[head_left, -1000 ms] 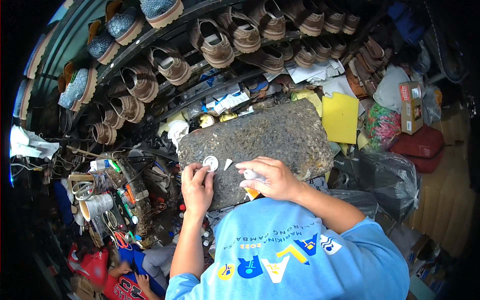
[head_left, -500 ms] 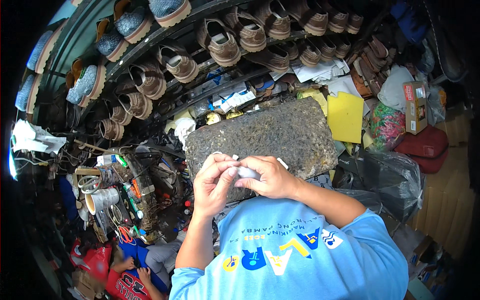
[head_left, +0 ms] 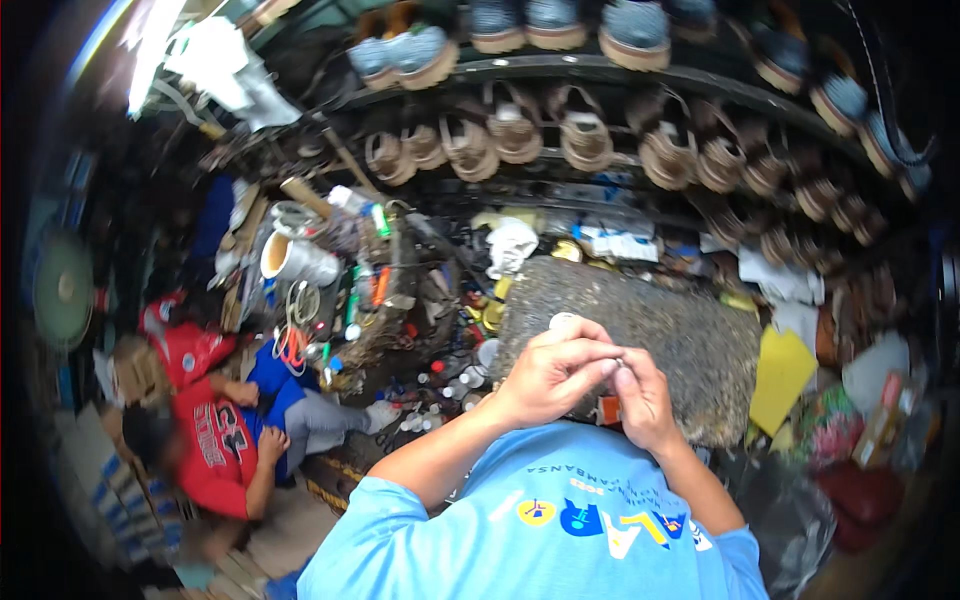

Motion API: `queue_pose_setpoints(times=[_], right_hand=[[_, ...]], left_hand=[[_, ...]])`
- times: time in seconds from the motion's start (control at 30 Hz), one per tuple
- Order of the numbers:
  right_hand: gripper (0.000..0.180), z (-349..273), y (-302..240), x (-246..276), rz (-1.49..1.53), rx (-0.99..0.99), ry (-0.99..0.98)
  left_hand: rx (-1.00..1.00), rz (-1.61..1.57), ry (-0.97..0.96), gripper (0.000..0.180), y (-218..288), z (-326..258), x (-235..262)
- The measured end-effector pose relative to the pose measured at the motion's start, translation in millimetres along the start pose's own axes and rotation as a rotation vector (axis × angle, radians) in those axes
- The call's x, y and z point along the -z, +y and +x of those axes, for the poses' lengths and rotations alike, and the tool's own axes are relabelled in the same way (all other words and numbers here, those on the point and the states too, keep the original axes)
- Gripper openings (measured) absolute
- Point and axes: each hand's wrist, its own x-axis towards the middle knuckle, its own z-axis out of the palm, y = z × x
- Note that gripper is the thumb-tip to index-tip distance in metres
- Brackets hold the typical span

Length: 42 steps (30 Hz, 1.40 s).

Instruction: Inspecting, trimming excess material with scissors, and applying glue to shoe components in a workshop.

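My left hand and my right hand meet over the near edge of a dark, rough stone slab. Thumbs and fingertips of both are pinched together around something too small to make out. A small white piece shows just behind my left knuckles; whether it is held or lies on the slab I cannot tell. Below the fingers, close to my blue shirt, a small orange thing is partly covered by my hands.
Racks of brown shoes and blue shoes span the back. Left of the slab is a cluttered bench with a white cup. A person in red sits at far left. A yellow sheet lies right of the slab.
The view has swung left, showing more of the seated person. The pale rounded object earlier between my hands no longer shows; my fingertips now pinch closer together.
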Motion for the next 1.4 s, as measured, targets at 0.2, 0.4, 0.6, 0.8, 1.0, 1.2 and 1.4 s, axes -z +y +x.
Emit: queue_pose_setpoints(times=[0.2, 0.4, 0.6, 0.8, 1.0, 1.2, 1.4], right_hand=[[0.019, -7, 3, 11, 0.132, -0.032, -0.053], [0.016, 1, -11, 16, -0.01, 0.011, -0.078], [0.013, -3, -13, 18, -0.056, 0.08, 0.022], [0.009, -5, -7, 20, -0.085, 0.144, 0.049], [0.014, -9, -13, 16, -0.009, 0.062, 0.05], [0.013, -3, -9, 9, 0.096, 0.031, -0.028], [0.018, 2, -12, 0, 0.075, 0.018, -0.04]], left_hand=[[-0.158, 0.496, 0.188, 0.024, 17, 7, 80], [-0.098, 0.634, 0.31, 0.024, 29, 7, 114], [-0.124, 1.242, 0.485, 0.021, 14, 13, 215], [0.542, 1.447, 0.573, 0.034, 17, 0, 370], [0.437, 1.454, 0.64, 0.035, 33, 4, 387], [0.103, 0.975, 0.547, 0.026, 58, 27, 252], [0.075, 0.153, -0.051, 0.027, 30, 6, 57]])
